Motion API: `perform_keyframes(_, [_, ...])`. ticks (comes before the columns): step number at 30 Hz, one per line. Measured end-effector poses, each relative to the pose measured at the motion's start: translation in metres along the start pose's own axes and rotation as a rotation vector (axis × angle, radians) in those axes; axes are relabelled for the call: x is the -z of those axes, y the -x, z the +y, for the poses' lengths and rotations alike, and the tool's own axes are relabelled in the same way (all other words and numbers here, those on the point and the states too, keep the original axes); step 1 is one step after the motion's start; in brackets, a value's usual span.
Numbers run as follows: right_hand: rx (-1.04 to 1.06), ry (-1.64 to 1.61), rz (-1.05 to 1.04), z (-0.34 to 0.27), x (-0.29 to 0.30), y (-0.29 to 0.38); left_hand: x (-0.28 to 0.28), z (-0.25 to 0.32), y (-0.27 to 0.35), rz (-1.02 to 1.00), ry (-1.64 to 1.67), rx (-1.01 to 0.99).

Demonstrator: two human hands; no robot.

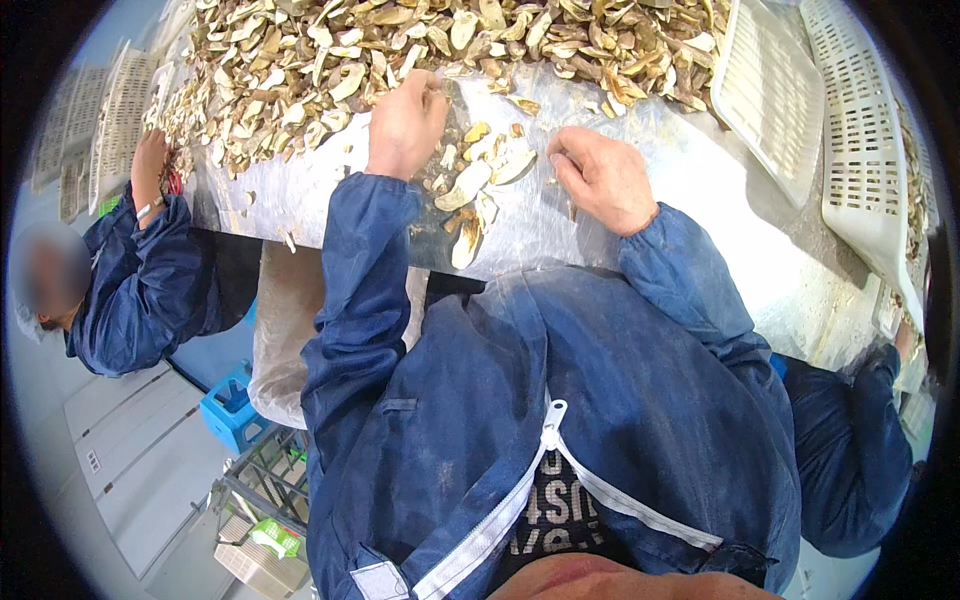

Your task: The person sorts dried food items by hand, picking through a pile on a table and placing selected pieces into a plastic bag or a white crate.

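A large heap of dried mushroom slices (480, 30) covers the far side of the metal tabletop (525, 240). At the near edge of this heap is my left hand (409, 124), palm down with bent fingers; its fingertips are partly hidden, so whether it pinches a slice does not show. My right hand (604, 176) rests over the bare metal to the right, fingers curled inward, its grip unclear. Between both hands lies a small group of pale slices (465, 186) with crumbs around them. One browner slice (466, 244) sits closest to my body.
On the right, a white plastic tray (772, 97) leans beside a perforated white basket (866, 150). A co-worker's hand (150, 161) is at the heap's left end. Another person's sleeve (855, 450) shows at right. Below the table are a plastic bag (281, 337) and a blue stool (232, 405).
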State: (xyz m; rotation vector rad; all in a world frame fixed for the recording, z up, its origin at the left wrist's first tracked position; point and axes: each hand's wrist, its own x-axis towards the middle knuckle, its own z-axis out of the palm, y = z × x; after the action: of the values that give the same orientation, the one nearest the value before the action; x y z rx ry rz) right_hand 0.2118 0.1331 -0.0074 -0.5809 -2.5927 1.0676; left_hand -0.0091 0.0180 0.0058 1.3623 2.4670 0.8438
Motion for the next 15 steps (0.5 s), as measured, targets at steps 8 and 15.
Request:
perform_keyframes(8, [0.020, -0.010, 0.026, -0.001, 0.000, 0.001, -0.009, 0.029, -0.013, -0.084, 0.195, 0.017])
perform_keyframes(15, [0.041, -0.014, 0.035, 0.000, 0.000, 0.000, -0.030, 0.034, -0.019, -0.170, -0.075, -0.140])
